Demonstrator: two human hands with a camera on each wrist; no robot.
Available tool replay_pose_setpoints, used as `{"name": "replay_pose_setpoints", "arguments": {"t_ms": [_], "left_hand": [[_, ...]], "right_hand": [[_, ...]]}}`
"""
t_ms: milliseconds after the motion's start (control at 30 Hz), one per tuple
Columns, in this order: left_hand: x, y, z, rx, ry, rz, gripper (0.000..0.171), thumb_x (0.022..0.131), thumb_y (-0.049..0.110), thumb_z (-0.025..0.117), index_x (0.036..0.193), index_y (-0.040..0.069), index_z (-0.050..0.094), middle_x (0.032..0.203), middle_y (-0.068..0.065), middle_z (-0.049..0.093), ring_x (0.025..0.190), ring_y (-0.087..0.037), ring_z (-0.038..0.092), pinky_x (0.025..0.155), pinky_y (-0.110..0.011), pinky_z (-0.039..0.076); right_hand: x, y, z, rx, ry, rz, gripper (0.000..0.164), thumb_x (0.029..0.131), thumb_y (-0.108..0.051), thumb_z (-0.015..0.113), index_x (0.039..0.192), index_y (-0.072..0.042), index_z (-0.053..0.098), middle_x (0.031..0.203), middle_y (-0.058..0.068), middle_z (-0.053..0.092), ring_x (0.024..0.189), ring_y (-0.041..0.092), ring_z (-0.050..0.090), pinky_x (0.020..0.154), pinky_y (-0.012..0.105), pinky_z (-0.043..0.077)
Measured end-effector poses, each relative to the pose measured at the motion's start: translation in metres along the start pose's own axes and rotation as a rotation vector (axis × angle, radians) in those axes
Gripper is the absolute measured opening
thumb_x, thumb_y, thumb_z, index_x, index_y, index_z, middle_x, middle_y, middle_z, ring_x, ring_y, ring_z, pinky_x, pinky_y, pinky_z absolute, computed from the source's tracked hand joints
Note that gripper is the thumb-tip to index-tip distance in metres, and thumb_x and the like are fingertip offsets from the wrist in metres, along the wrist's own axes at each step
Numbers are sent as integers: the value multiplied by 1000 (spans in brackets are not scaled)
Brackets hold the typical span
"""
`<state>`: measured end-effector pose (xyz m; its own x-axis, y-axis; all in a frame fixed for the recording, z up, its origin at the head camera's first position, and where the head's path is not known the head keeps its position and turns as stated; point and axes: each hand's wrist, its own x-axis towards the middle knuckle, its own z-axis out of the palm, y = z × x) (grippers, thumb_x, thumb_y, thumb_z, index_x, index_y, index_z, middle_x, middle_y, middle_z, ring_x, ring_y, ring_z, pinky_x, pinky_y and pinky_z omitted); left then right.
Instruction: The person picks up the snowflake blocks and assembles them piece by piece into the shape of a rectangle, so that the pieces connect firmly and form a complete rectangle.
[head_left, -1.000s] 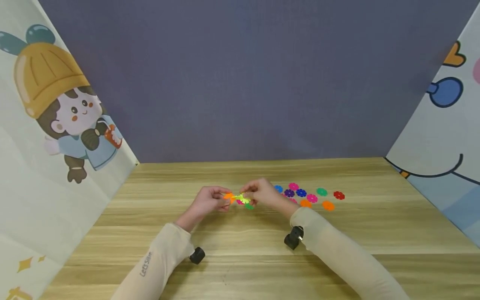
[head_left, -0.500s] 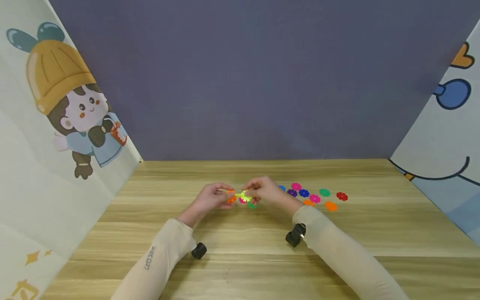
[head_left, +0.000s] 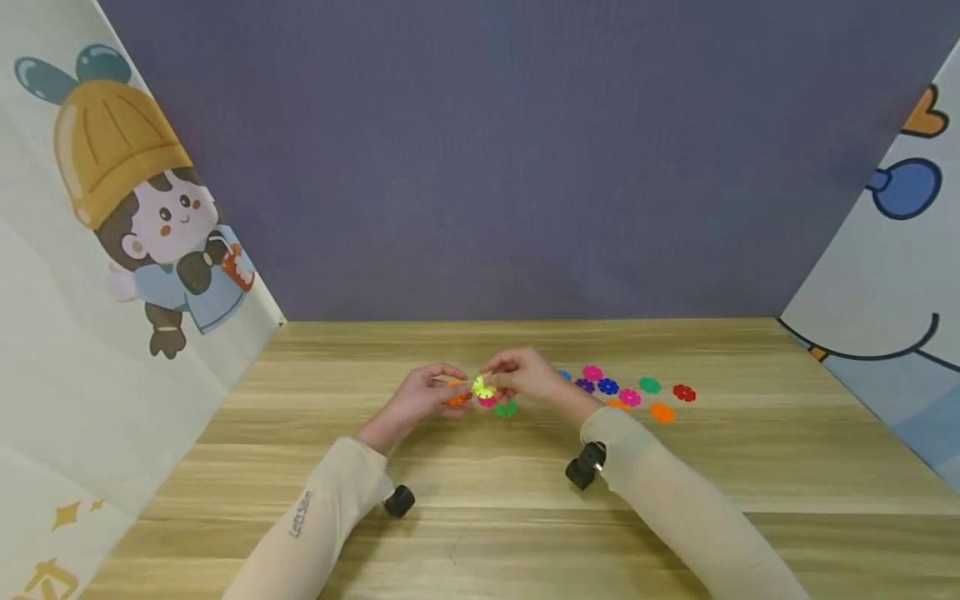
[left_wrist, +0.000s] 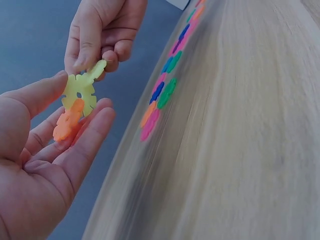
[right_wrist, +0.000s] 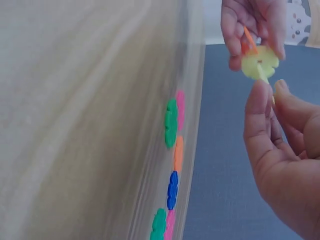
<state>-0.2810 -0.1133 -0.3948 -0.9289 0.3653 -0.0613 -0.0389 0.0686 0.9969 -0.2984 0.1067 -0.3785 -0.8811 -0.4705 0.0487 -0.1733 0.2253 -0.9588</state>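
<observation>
Notched interlocking plastic discs, flower-shaped, are joined in a small chain between my hands above the table. My left hand holds its orange disc between thumb and fingers. Slotted crosswise onto that piece is a yellow disc, its face showing in the left wrist view. A second yellow disc stands at an angle against the first one's edge, and my right hand pinches it with thumb and fingertips. In the right wrist view this second disc is mostly hidden by the right fingers.
Below the hands lie a pink disc and a green disc on the wooden table. Several loose discs are scattered to the right, among them a red disc and an orange disc. A grey panel stands behind.
The right hand has shifted slightly left toward the left hand, and the yellow discs have turned between them. The head view swung a little, then steadied. Both hands keep their grip.
</observation>
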Motion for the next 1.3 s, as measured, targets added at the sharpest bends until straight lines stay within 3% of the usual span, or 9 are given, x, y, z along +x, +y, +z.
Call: {"name": "replay_pose_setpoints", "arguments": {"t_ms": [167, 267, 333, 533, 733, 867, 1033, 1300], "left_hand": [[-4, -1, -4, 3, 20, 8, 34, 95, 0, 63, 124, -16, 53, 105, -33, 67, 93, -40, 70, 82, -47, 59], [-7, -1, -7, -1, 38, 21, 35, 95, -1, 64, 125, -15, 53, 104, -33, 67, 89, -34, 72, 81, -45, 60], [-8, -1, -9, -2, 50, 31, 35, 95, -1, 64, 125, -15, 54, 103, -33, 68, 86, -31, 72, 80, -43, 61], [-8, -3, -12, -6, 68, 29, 39, 95, -1, 64, 129, -15, 53, 98, -28, 70, 84, -30, 73, 78, -39, 61], [-7, -5, -13, -15, 71, 22, 39, 96, 0, 62, 131, -15, 52, 101, -29, 70, 82, -26, 72, 76, -37, 62], [-7, -6, -14, -17, 74, 15, 40, 96, 0, 62, 131, -15, 52, 100, -24, 70, 79, -23, 72, 76, -36, 62], [-8, -7, -16, -22, 77, 17, 39, 95, 0, 62, 130, -15, 53, 99, -22, 71, 78, -21, 72, 76, -36, 62], [-10, -7, -18, -46, 73, 22, 39, 95, -2, 61, 131, -15, 52, 96, -20, 71, 76, -20, 71, 74, -34, 62]], "right_hand": [[1, 1, -4, 39, 29, 10, 27, 94, 9, 60, 119, 18, 59, 82, 18, 67, 64, 18, 66, 64, 35, 62], [4, 3, -7, 26, 40, 16, 29, 92, 11, 61, 120, 19, 57, 89, 29, 66, 67, 26, 68, 66, 40, 62], [6, 5, -8, -26, 47, 6, 29, 91, 12, 62, 119, 20, 58, 90, 30, 66, 67, 28, 68, 66, 41, 62], [15, 14, -5, -268, 26, 43, 29, 85, 7, 72, 114, 11, 66, 84, 13, 69, 65, 15, 64, 62, 30, 60], [23, 14, 1, -410, -66, 128, 37, 79, 5, 79, 116, 6, 69, 87, 10, 68, 67, 15, 64, 61, 26, 59], [25, 11, 6, -519, -103, 164, 33, 77, 0, 83, 109, 1, 74, 88, 5, 69, 68, 11, 61, 59, 22, 57], [25, 7, 10, -536, -85, 188, 21, 76, 4, 81, 96, 0, 76, 80, 3, 68, 57, 10, 58, 55, 22, 56], [26, 11, 9, -526, -59, 133, 22, 74, 8, 83, 87, 0, 67, 77, 5, 62, 57, 12, 57, 52, 23, 55]]}}
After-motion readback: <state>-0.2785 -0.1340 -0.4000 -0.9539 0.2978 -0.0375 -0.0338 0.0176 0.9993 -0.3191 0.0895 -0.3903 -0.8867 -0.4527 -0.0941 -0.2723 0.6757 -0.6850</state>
